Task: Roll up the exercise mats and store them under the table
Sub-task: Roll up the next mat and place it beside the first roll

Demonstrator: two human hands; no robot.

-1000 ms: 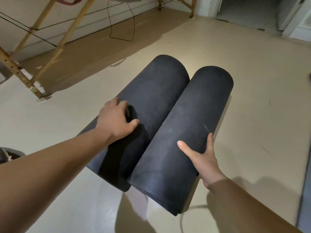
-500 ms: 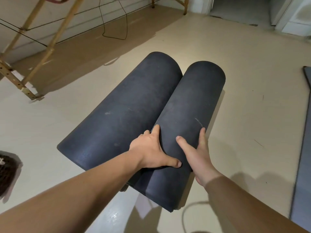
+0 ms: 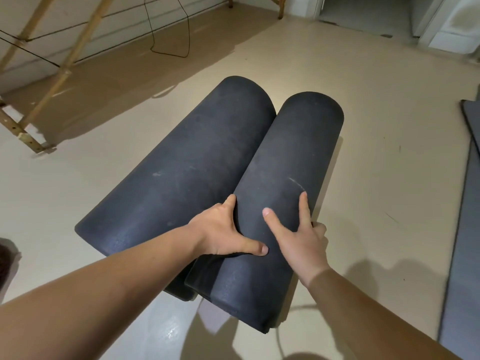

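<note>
1. right rolled mat (image 3: 291, 152): clasped on opposite flanks by left hand (image 3: 223, 235) and right hand (image 3: 298, 237) (thumbs on top). 2. left rolled mat (image 3: 187, 172): touching it, just beyond the left hand's tucked fingers.

Left roll (image 3: 181, 165), right roll (image 3: 291, 157): dark foam-like rubber, matt, fine pebbled grain, a few pale scuffs. Flat mat (image 3: 474, 118) at right edge: same dark matt look. Floor (image 3: 376, 126): smooth beige, matt farther off, glossy with reflections near the bottom. Table legs (image 3: 70, 63): pale bare wood, one drilled with holes. Cable (image 3: 168, 53): thin, black, plastic-looking. Door frame (image 3: 441, 29): white, painted, smooth.
</note>
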